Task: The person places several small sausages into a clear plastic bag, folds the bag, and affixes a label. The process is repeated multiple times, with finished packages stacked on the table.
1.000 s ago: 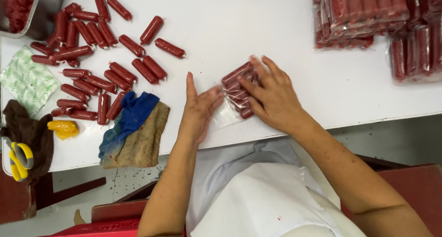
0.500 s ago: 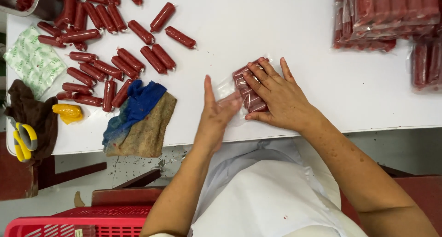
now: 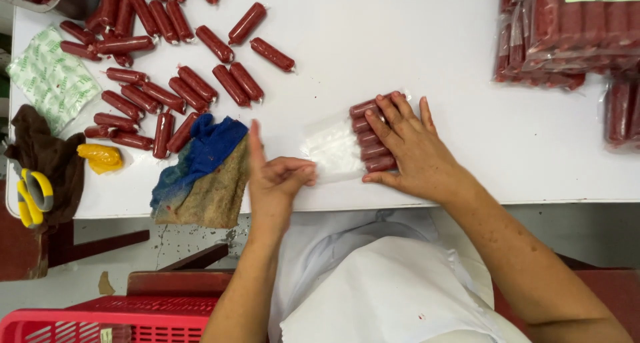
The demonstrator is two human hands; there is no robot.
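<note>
My right hand [image 3: 408, 148] lies flat, fingers spread, pressing on a row of red sausages [image 3: 371, 135] inside a clear plastic bag [image 3: 331, 150] near the white table's [image 3: 413, 43] front edge. My left hand [image 3: 275, 173] is just left of the bag; its fingertips touch the bag's open empty end, the thumb pointing up. Whether the fingers pinch the plastic is hard to tell.
Several loose red sausages [image 3: 167, 76] lie scattered at the upper left. A blue and tan cloth [image 3: 203, 170] hangs over the front edge. Sealed sausage packs [image 3: 567, 33] are stacked at the upper right. Yellow scissors [image 3: 32, 195], a brown rag, empty bags [image 3: 50, 76] sit left. A red crate [image 3: 100, 320] stands below.
My left hand has come off the bag's side and curled at its open end. The right hand stays on the sausages. The view has shifted, so everything sits further right.
</note>
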